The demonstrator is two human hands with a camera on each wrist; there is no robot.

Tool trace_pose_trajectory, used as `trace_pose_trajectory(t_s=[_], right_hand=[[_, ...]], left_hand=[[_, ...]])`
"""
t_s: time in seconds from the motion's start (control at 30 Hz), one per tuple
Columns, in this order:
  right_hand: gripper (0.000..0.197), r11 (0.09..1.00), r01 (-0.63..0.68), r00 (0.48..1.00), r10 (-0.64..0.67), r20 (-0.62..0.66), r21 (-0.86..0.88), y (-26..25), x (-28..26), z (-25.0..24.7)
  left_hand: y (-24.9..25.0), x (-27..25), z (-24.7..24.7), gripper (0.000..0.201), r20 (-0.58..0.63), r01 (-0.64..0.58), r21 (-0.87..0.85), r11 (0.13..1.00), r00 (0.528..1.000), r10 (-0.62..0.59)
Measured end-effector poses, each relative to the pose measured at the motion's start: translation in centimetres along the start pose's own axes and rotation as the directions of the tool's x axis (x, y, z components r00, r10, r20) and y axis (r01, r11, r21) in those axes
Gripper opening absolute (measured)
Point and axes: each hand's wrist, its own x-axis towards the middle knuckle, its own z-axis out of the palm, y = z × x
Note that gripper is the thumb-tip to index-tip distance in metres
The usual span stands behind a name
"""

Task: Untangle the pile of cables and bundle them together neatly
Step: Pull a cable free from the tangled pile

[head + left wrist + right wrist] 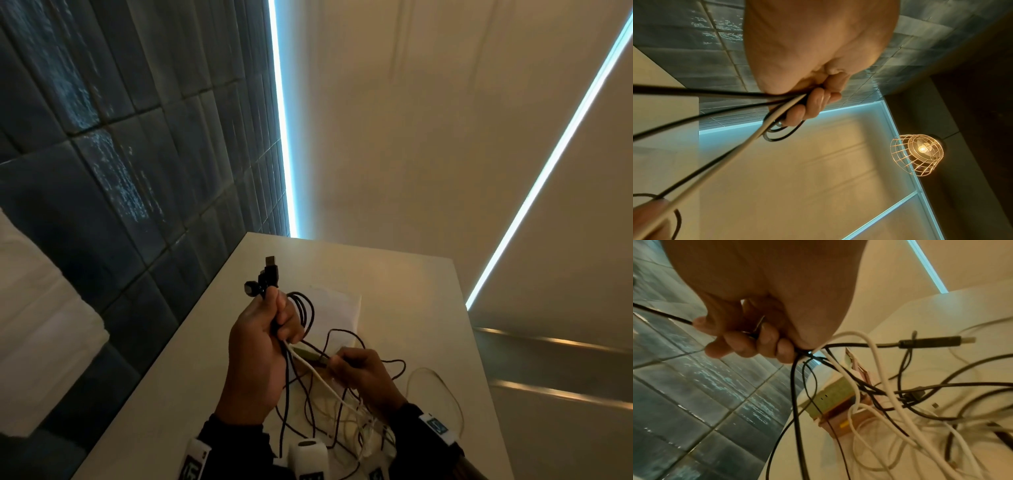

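Left hand (260,346) grips gathered black cables (303,310); right hand (363,373) pinches one black strand. Risk: pulling tightens the tangled pile (352,425) on the desk (411,281).

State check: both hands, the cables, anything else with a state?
left hand: raised, grips several cable ends
black cables: partly gathered, plugs stick up above the fist
white cable: runs from the left fist into the tangle
right hand: grips a black cable
pile: still tangled on the table
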Motion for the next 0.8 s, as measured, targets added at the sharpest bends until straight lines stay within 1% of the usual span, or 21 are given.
trace_pose_trajectory(t_s=[0.13,0.23,0.47,0.57,0.63,0.67,0.73,0.8], right_hand=[[0.03,0.999,-0.027,1.0,0.027,-0.002,-0.027,1.7,-0.2,0.1],[0.031,0.999,-0.017,1.0,0.017,0.015,-0.049,2.3,-0.2,0.4],[0.036,0.982,-0.056,0.996,0.068,0.063,-0.179,4.1,-0.6,0.2],[0.03,0.972,-0.106,0.994,0.108,-0.001,-0.207,4.3,-1.2,0.0],[0.03,0.968,-0.129,0.989,0.111,-0.093,-0.216,3.3,-1.2,0.0],[0.028,0.973,-0.141,0.983,0.115,-0.146,-0.183,2.4,-1.0,0.1],[0.021,0.991,-0.126,0.968,0.115,-0.223,-0.037,0.0,-0.4,0.1],[0.017,0.993,-0.072,0.966,0.092,-0.24,0.094,-2.5,0.3,0.3]], left_hand=[[0.8,0.0,-0.6,0.031,-0.001,-0.031,-0.024,0.999,1.0,0.031],[1.3,-0.1,-0.7,0.032,-0.01,-0.051,-0.031,0.998,0.999,0.051],[2.4,-0.7,-1.0,0.031,-0.029,-0.106,0.042,0.994,0.994,0.107],[2.7,-0.7,-1.1,0.033,-0.049,-0.107,0.079,0.991,0.993,0.111],[2.6,-0.5,-1.4,0.035,-0.07,-0.09,0.132,0.987,0.993,0.1],[2.4,-0.4,-1.5,0.035,-0.082,-0.072,0.165,0.984,0.993,0.086],[1.7,-0.3,-1.7,0.034,-0.116,-0.022,0.204,0.979,0.992,0.046],[0.9,-0.2,-1.5,0.033,-0.155,0.04,0.209,0.977,0.988,-0.007]])
